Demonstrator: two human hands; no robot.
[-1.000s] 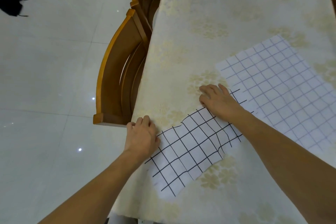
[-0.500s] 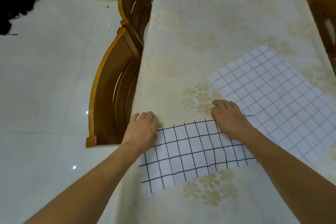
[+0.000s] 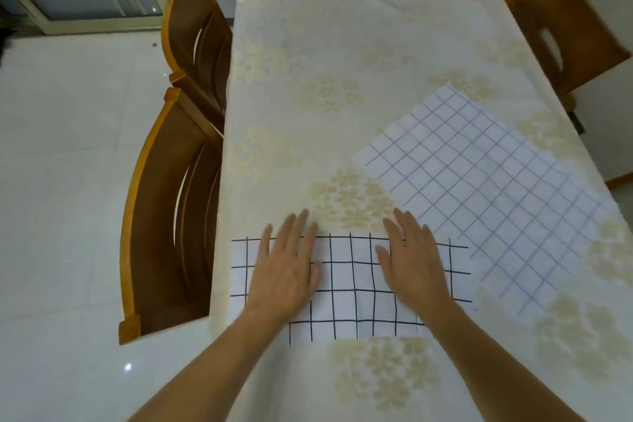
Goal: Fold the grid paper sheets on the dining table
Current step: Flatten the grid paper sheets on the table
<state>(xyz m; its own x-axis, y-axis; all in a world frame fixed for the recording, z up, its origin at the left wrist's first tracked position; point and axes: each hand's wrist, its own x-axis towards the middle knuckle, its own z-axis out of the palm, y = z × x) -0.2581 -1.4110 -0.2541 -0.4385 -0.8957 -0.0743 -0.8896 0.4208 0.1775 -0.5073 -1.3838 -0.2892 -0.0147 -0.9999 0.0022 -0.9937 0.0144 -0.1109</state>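
Hands flat, both of them: left hand (image 3: 286, 269) and right hand (image 3: 412, 262) pressing palm-down on the black-grid sheet (image 3: 349, 288), fingers straight and spread a little, not curled round anything. Fingertips of both poking just past the sheet's far edge onto the tablecloth.

Two grid sheets total on the dining table (image 3: 342, 44). Black-grid one sitting at the near left corner area, its left end touching or slightly overhanging the table's left edge, looks squared up with the table, a bit wavy across the middle. Can't tell if it's one layer or doubled over. Blue-grid sheet (image 3: 486, 195) lying flat toward the right edge, turned diagonally, its near-left corner just beside the right hand and close to the black-grid sheet's far right corner; can't tell whether the two sheets actually overlap there.

Cream tablecloth with pale gold flower patches covering the whole table.

Four wooden chairs in sight, maybe: two left chairs (image 3: 171, 216) tucked in along the left edge, one behind the other, and two right chairs (image 3: 561, 31) by the far right corner, blurry.

White tiled floor (image 3: 68, 181) on the left side.
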